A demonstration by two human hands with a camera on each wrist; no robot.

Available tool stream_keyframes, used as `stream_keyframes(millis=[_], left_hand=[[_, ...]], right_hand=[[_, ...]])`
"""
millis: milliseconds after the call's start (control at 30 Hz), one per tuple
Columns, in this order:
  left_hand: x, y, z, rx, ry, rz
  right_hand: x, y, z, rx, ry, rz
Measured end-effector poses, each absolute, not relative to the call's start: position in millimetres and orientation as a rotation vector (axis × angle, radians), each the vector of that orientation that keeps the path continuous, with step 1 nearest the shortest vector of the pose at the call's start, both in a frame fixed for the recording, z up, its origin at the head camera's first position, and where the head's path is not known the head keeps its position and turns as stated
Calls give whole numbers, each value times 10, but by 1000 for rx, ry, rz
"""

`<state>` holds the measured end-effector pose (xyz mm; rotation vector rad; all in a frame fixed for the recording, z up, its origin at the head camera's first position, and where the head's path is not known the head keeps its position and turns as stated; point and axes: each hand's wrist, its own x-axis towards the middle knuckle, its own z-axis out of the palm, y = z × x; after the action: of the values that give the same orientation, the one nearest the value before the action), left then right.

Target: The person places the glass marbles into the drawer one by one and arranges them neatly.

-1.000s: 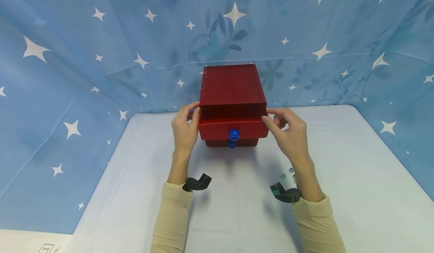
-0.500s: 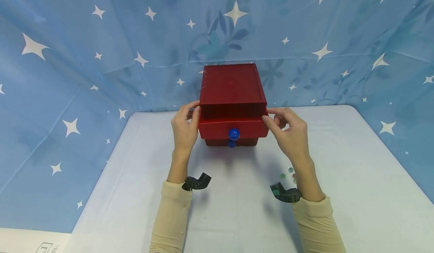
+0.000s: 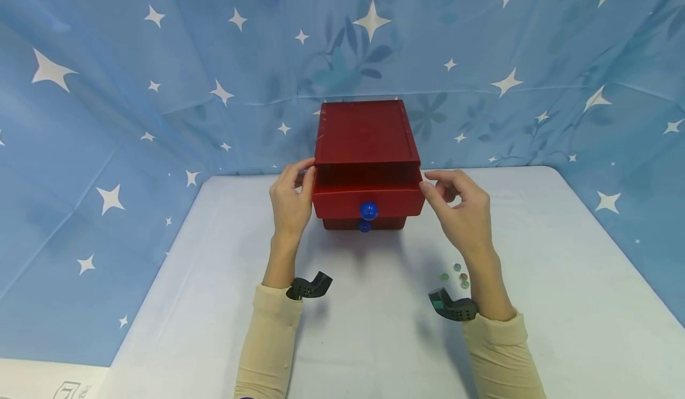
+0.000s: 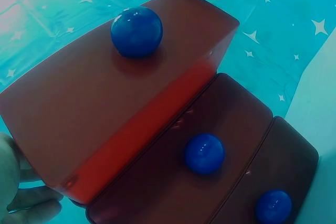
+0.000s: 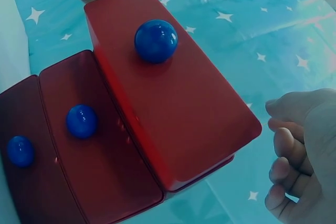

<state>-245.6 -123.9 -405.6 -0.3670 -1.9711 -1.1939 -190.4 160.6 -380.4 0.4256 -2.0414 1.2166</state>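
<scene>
A red drawer cabinet [image 3: 366, 131] stands at the back of the table. Its top drawer [image 3: 342, 205] is pulled out, and a blue ball-shaped knob [image 3: 368, 211] sits on the drawer's front. My left hand [image 3: 291, 201] is at the drawer's left side, thumb and forefinger touching or very near the edge. My right hand [image 3: 464, 209] is beside the right side, with a small gap to the drawer in the right wrist view, fingers loosely bent around nothing. Below, two more drawers with blue knobs [image 4: 205, 153] are pushed in. The visible part of the top drawer's inside looks bare.
Several small round glass-like pieces [image 3: 464, 284] in green, clear and reddish tones lie on the white table [image 3: 364, 339], left of the right wrist. Blue star-patterned cloth [image 3: 241, 60] hangs behind and around the table.
My right hand has drawn slightly away from the drawer's right side. The left hand has stayed at its side, and the top drawer is pulled out just as far as before.
</scene>
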Motion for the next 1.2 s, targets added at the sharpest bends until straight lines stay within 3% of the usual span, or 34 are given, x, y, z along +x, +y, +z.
stream_keyframes(millis=[1200], left_hand=[[-2444,-1237,-4051,-361,-1982,-1211]], right_hand=[[-1814,1724,-3760,384,-2025,1175]])
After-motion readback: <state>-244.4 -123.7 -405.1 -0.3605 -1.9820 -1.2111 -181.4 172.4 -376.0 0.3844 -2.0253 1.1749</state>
